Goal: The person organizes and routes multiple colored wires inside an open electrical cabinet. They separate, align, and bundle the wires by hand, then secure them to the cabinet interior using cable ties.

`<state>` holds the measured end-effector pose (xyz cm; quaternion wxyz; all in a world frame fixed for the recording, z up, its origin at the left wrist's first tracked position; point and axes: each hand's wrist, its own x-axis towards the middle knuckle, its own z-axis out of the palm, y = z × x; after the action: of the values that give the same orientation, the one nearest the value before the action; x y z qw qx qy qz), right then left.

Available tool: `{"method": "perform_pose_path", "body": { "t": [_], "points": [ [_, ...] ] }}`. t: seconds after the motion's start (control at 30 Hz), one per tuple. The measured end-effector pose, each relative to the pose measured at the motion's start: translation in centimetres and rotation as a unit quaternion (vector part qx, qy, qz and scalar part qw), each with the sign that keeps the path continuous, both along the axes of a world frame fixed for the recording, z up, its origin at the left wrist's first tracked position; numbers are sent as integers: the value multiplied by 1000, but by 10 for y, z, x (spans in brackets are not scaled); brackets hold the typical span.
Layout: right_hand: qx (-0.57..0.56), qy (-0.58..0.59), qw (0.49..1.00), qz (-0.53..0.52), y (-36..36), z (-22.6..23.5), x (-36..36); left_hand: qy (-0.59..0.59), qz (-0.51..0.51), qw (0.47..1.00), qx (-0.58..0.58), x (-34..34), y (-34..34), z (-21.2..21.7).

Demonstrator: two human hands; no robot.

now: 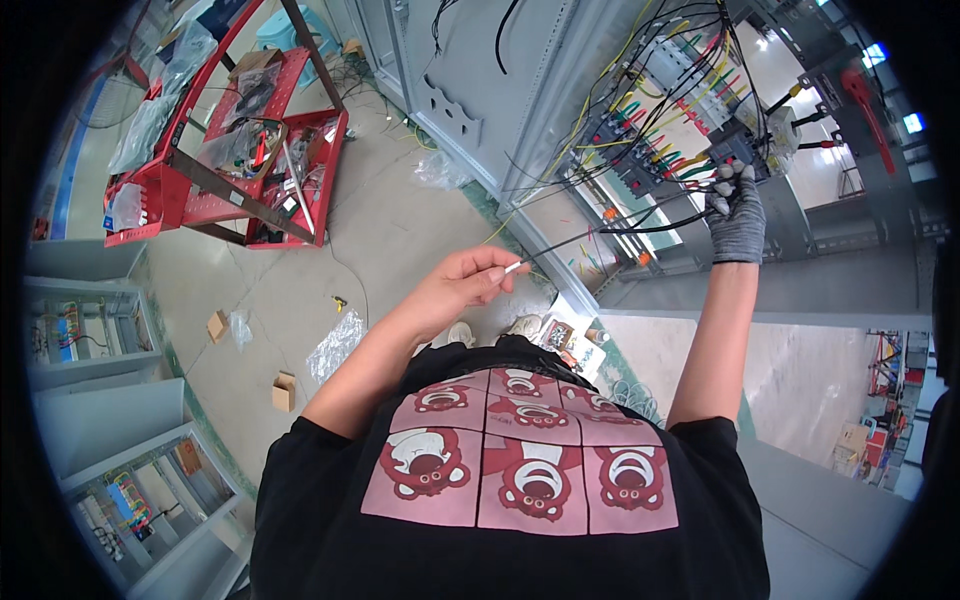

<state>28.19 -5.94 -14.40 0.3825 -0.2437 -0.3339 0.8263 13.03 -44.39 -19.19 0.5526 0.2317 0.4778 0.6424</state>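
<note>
My bare left hand [470,280] is closed in a pinch in front of my body. Between its thumb and fingers sits the white-sleeved end of a thin black wire [565,243], which runs up to the right toward the cabinet. My right hand [737,212], in a grey knit glove, is raised inside the open cabinet with curled fingers. It grips black wires [665,222] just below a dark breaker block [735,150]; its fingertips partly hide the wires. More breakers [637,170] with red, green and yellow leads stand left of that hand.
A grey cabinet frame [700,285] surrounds the wiring. At the left stands a red tool cart [285,195] holding tools and plastic bags. Small cardboard boxes [284,392] and plastic wrap [337,345] lie on the floor. Other open cabinets [130,500] stand at the lower left.
</note>
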Motion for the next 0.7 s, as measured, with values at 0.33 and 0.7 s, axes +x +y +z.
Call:
{"method": "perform_pose_path", "body": {
  "t": [0.33,0.7],
  "points": [
    [34,-7,997,65,-28,16,-6,51,19,998,-30,-12,-6,19],
    [17,-34,998,52,-56,31,3,102,13,994,-31,-25,8,1]
  ]
}}
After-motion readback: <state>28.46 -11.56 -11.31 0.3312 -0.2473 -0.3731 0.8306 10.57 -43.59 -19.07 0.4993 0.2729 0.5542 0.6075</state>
